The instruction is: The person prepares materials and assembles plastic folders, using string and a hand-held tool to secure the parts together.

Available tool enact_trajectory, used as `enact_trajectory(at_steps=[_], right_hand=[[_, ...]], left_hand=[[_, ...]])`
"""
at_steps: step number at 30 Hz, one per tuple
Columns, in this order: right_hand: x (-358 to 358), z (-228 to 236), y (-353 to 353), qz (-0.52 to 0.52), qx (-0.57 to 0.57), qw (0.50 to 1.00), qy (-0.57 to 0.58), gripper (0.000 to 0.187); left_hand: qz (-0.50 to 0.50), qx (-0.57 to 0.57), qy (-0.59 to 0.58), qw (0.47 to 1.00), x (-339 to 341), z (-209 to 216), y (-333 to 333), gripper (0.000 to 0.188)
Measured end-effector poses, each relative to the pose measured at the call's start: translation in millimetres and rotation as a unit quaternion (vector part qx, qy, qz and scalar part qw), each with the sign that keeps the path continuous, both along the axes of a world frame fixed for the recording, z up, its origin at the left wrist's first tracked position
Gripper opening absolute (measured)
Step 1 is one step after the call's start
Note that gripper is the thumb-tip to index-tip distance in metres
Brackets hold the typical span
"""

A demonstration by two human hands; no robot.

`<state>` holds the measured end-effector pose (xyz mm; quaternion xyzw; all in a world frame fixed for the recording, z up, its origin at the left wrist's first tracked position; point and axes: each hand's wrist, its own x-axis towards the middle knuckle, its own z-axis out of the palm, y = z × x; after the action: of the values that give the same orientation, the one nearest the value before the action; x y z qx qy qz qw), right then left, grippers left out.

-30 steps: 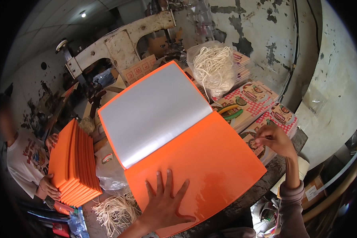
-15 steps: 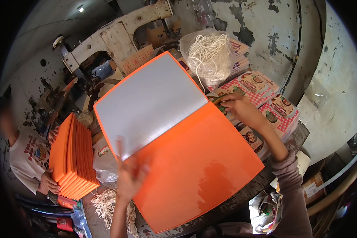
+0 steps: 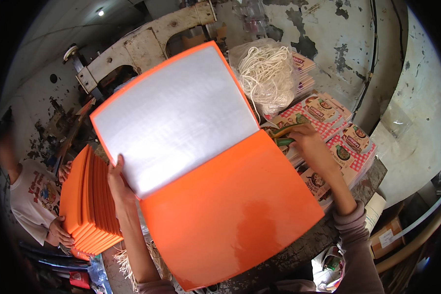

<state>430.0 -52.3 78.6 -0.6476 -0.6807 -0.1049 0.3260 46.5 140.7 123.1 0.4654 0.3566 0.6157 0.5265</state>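
A large glossy orange plastic folder (image 3: 230, 215) lies open across the middle of a rough grey counter (image 3: 308, 245), its near cover reaching over the counter's front edge and its far half showing a translucent white plastic sleeve page (image 3: 174, 115) framed by an orange border. The person's left hand (image 3: 118, 183) grips the folder's left edge at the fold, thumb on top of the white page and the other fingers hidden beneath. The right hand (image 3: 311, 144) sits just beyond the folder's right edge, closed around a slim green-handled tool (image 3: 285, 136) whose tip rests near the fold; what kind of tool it is cannot be told.

Under and beside that right hand, toward the counter's right edge, spread stacks of red-and-white chequered printed cards (image 3: 348, 147) bearing round food pictures. At the counter's far right corner sits a clear plastic bag of coiled off-white cord (image 3: 267, 73). Behind the folder, along the counter's far edge, stands a worn cream-coloured industrial sewing machine (image 3: 142, 44).

Off the counter's left edge, a second person in a white printed T-shirt (image 3: 32, 196) holds an upright stack of closed orange folders (image 3: 88, 201), one hand (image 3: 59, 234) under its lower corner. A loose bundle of pale cord (image 3: 132, 259) hangs below the counter's front-left corner.
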Motion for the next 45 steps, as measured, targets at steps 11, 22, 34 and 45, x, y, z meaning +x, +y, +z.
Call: enact_trajectory(at_steps=[11, 22, 34, 45], right_hand=[[23.8, 10.2, -29.5, -0.201, -0.023, 0.974, 0.099, 0.032], [-19.1, 14.2, -34.6, -0.124, 0.021, 0.985, 0.114, 0.033], [-35.1, 5.4, -76.2, 0.014, -0.068, 0.95, 0.303, 0.027], [-88.7, -11.2, -147.9, -0.019, 0.052, 0.782, 0.62, 0.027]], left_hand=[[0.024, 0.161, 0.03, 0.986, 14.3, -23.1, 65.8, 0.033], [-0.019, 0.121, 0.063, 0.99, 0.3, -33.9, 61.0, 0.039], [0.025, 0.301, 0.469, 0.83, -7.1, 26.6, -105.1, 0.043], [-0.159, 0.541, 0.556, 0.611, 81.0, -15.5, -247.6, 0.03]])
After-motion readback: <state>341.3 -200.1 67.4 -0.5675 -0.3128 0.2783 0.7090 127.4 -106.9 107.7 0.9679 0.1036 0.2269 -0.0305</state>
